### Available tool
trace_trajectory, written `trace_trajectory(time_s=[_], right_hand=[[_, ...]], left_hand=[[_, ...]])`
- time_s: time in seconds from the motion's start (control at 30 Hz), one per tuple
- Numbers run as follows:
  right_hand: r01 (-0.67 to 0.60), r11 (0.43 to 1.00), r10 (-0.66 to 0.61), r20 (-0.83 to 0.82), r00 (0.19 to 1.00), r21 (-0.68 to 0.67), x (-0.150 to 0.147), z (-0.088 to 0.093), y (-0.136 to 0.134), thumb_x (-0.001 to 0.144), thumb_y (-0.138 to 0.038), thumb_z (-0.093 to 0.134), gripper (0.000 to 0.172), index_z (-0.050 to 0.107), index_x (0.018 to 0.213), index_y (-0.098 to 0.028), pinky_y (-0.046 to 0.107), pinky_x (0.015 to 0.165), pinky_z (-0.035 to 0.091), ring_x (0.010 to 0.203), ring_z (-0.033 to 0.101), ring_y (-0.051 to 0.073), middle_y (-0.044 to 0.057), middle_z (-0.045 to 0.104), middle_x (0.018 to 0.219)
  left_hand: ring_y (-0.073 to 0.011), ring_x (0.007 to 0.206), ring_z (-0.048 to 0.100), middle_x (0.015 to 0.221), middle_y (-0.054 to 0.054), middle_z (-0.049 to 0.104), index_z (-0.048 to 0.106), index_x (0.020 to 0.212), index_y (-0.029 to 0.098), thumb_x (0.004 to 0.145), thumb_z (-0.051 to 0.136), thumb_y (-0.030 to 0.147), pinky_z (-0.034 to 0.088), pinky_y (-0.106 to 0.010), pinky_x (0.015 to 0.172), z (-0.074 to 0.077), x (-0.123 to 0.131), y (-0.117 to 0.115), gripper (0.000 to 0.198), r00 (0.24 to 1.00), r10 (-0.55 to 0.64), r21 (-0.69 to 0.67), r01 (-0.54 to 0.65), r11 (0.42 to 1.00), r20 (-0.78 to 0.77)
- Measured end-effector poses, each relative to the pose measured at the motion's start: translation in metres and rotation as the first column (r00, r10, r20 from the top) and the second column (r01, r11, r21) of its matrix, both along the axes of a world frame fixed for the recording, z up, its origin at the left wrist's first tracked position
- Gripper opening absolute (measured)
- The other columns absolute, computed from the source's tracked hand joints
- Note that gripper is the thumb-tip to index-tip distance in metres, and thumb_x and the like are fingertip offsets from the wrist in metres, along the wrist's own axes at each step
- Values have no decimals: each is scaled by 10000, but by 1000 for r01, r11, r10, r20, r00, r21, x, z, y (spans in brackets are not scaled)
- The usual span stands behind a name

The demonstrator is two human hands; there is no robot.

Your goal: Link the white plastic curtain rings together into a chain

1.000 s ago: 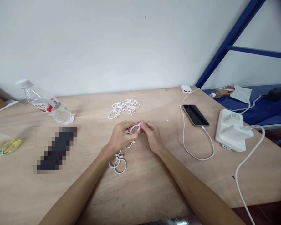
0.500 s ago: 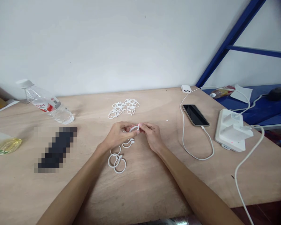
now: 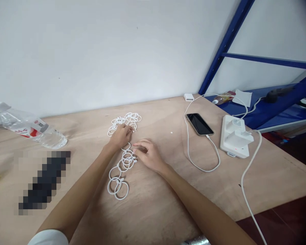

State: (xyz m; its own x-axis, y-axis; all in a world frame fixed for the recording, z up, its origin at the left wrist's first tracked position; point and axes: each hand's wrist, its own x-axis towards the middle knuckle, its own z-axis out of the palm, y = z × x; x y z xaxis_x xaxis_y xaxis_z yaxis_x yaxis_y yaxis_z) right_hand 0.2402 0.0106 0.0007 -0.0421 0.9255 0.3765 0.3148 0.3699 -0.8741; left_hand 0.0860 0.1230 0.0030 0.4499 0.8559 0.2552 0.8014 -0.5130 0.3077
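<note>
My left hand [image 3: 120,136] reaches over the near edge of a pile of white plastic rings [image 3: 134,117] with small tabs. Its fingers are bent and slightly apart, partly hidden by the hand itself; I see no ring lifted in them. My right hand [image 3: 150,156] hovers just right of a row of linked white rings [image 3: 121,190], fingers and thumb apart, holding nothing. That row runs from near my left wrist toward me, with several rings overlapping in its middle.
A clear bottle [image 3: 31,127] leans at the left, above a pixelated dark object [image 3: 47,180]. On the right are a phone [image 3: 200,124] on a white cable, a power strip [image 3: 234,136] with plugs and a small white charger [image 3: 188,97]. A blue metal frame [image 3: 224,47] rises behind.
My hands have parted from the ring they both held, which now lies with the row. The left hand went forward to the pile; the right drew back and opened. The view turned rightward.
</note>
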Motion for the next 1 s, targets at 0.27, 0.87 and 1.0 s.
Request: trace_trajectory(time_s=[0.27, 0.87, 1.0], right_hand=[[39, 997, -45, -77, 996, -69, 0, -3, 3, 755, -175, 633, 161, 708, 895, -198, 298, 735, 480, 850, 605, 172, 49, 679, 915], [111, 986, -135, -200, 970, -128, 0, -5, 6, 727, -136, 579, 203, 696, 884, -187, 271, 705, 469, 819, 599, 153, 47, 675, 940], [112, 986, -135, -192, 972, -124, 1, -4, 7, 726, -151, 591, 191, 696, 882, -181, 277, 704, 474, 799, 592, 153, 52, 671, 933]], left_hand=[[-157, 677, 494, 710, -18, 581, 654, 754, 170, 713, 607, 341, 395, -295, 680, 19, 11, -16, 182, 825, 215, -300, -58, 952, 523], [-182, 802, 561, 788, -34, 620, 608, 738, 158, 677, 614, 307, 439, -321, 777, 24, 5, -14, 161, 570, 445, -488, -86, 869, 691], [-237, 962, 517, 909, -63, 616, 641, 755, 181, 733, 556, 243, 367, -403, 937, 18, 11, -22, 108, 915, 84, -93, -52, 994, 394]])
